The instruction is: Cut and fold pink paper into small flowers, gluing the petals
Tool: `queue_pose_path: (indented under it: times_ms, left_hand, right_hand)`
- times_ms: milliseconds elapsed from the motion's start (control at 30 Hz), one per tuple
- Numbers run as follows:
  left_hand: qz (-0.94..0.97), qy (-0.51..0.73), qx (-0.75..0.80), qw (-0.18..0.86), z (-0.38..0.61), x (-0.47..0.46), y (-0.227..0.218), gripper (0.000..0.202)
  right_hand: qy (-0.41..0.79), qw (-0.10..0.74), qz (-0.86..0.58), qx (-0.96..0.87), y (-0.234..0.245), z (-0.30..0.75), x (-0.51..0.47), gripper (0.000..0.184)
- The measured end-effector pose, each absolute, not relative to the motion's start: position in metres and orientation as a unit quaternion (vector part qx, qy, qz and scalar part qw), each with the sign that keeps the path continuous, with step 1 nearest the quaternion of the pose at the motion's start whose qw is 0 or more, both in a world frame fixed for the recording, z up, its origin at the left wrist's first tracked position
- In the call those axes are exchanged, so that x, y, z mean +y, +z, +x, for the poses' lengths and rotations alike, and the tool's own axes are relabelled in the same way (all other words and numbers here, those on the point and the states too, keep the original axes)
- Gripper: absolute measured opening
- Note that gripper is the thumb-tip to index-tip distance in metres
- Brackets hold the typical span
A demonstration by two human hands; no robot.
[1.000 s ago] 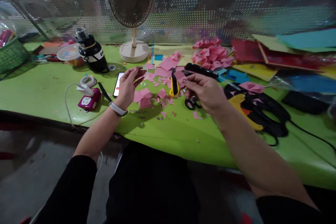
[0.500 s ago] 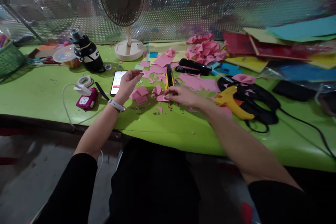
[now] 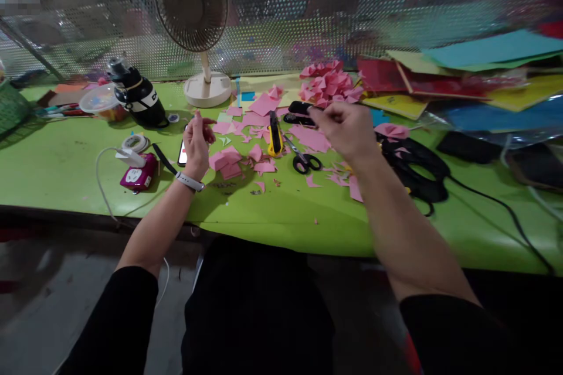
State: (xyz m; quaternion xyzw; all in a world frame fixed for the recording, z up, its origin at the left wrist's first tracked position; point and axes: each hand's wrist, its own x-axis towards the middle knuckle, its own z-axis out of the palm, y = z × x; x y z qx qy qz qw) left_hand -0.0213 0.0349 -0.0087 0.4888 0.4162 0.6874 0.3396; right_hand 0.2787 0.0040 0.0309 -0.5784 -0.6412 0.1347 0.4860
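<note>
Left hand: raised above the phone (image 3: 182,155), fingers loosely curled; left hand (image 3: 196,145) seems bare, but I can't tell if a scrap is pinched in it.
Right hand: fingers bunched above the stapler (image 3: 299,119); right hand (image 3: 346,130) blurred, grip contents can't be made out. Hands well apart.
Pink paper: cut pieces (image 3: 226,161) mid-table between the hands, toward the person; folded pile (image 3: 329,85) behind the stapler.
Cutters: yellow-black utility knife (image 3: 275,136) lying next to scissors (image 3: 302,159), both among scraps. Neither in hand.
Plastic tub: round tub (image 3: 99,104), orange-ish stuff inside, too blurry to name. Beside the bottle.
Bottle: black bottle (image 3: 141,96), leaning in view, opaque, contents unknown.
Basket: green basket (image 3: 13,108), cut off at the edge, contents out of sight.
Clear plastic: wrap (image 3: 497,123) with blue sheet, far right, glare on it.
Hidden: phone mostly behind left hand; stapler end behind right hand; black looped item (image 3: 433,187) with cord, partly behind right forearm, can't identify.
Fan: top of fan (image 3: 191,6) cropped.
</note>
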Motion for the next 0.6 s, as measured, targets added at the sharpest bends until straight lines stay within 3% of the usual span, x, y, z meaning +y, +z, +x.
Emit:
queue_pose_path:
  times_ms: [267,467,600]
  left_hand:
    - [0.484,0.692,0.394,0.364,-0.016,0.033,-0.012,0.062]
    - [0.505,0.678,0.392,0.363,-0.007,0.019,-0.003,0.062]
    - [0.534,0.662,0.389,0.355,-0.005,0.014,-0.003,0.06]
  right_hand:
    - [0.135,0.669,-0.488,-0.545,0.052,0.322,0.0,0.045]
    - [0.193,0.619,-0.556,-0.519,0.061,0.345,-0.017,0.016]
    - [0.202,0.59,-0.612,-0.487,0.055,0.359,-0.021,0.009]
